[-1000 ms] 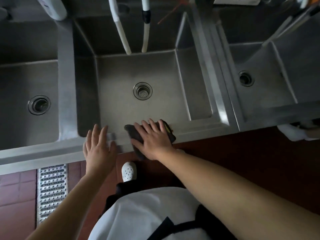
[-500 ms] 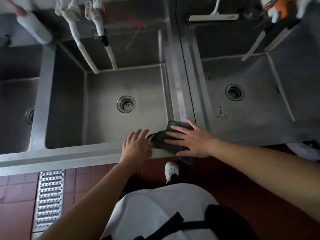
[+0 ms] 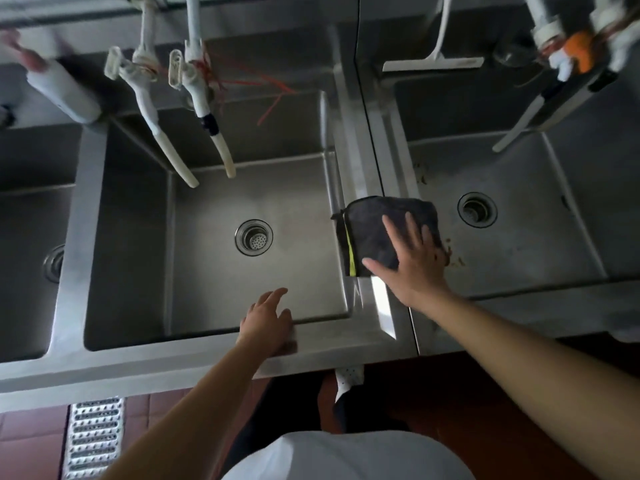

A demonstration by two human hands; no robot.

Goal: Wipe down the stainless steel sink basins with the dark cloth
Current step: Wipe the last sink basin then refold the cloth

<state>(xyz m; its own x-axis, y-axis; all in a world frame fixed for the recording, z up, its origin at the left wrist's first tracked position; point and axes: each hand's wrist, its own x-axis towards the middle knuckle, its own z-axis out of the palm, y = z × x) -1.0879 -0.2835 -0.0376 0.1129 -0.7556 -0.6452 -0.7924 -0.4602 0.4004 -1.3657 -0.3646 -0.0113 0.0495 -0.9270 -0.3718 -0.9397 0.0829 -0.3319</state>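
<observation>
The dark cloth [image 3: 372, 233], folded with a yellow-green edge, lies across the steel divider [image 3: 360, 161] between the middle basin [image 3: 214, 271] and the right basin [image 3: 519, 247]. My right hand [image 3: 410, 261] presses flat on the cloth with fingers spread and straight. My left hand [image 3: 268, 322] rests on the front rim [image 3: 173, 358] of the middle basin, its fingers loosely extended over the edge and holding nothing. Brown grime spots the right basin floor by the cloth.
Two white taps [image 3: 173, 109] hang over the middle basin's back. A white squeegee [image 3: 433, 62] sits behind the right basin. A third basin [image 3: 31, 237] lies at far left. Below are red floor tiles and a metal drain grate [image 3: 93, 438].
My right hand has slid the cloth from the front rim away from me, up along the divider between the basins. My left hand has stayed on the front rim.
</observation>
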